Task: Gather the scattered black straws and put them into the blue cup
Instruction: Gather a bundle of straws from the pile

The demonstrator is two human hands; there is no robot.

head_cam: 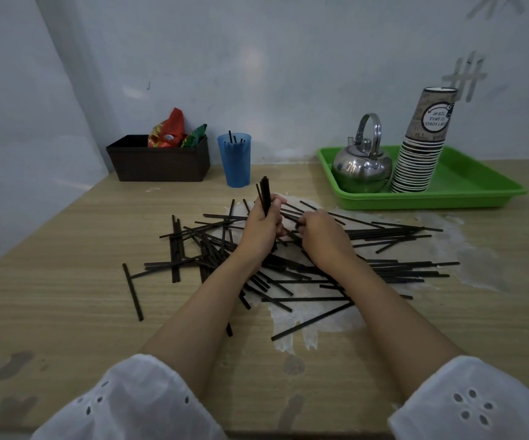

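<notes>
Fingers (274, 206) of the left hand (261, 228) are closed around a small upright bundle of straws (265, 195), its tips standing above the fist. The right hand (321, 238), just beside it at 3 o'clock, lies palm-down on the pile with fingertips curled in over a straw; whether one is actually pinched cannot be told, as the tips are hidden. Progress is judged early: the blue cup (235, 160), standing at 12 o'clock from the hands near the wall, shows only a few straws poking above its rim, while the scattered black straws (383, 268) still cover much of the table (66, 306), fanning from 9 o'clock round to 3 o'clock and down toward 6 o'clock beneath the forearms. The bulk of the gathering therefore remains. The straws are thin, rigid-looking, matte black and straight, crossed over one another in loose layers. The cup is translucent blue plastic, tapered. The tabletop is pale wood-grain laminate, with a worn whitish patch under the pile. At 11 o'clock sits a dark woven-textured box (158, 160) holding coloured packets; at 2 o'clock a glossy green tray (479, 195) carries a polished metal kettle (361, 169) and a leaning stack of paper cups (418, 154).
</notes>
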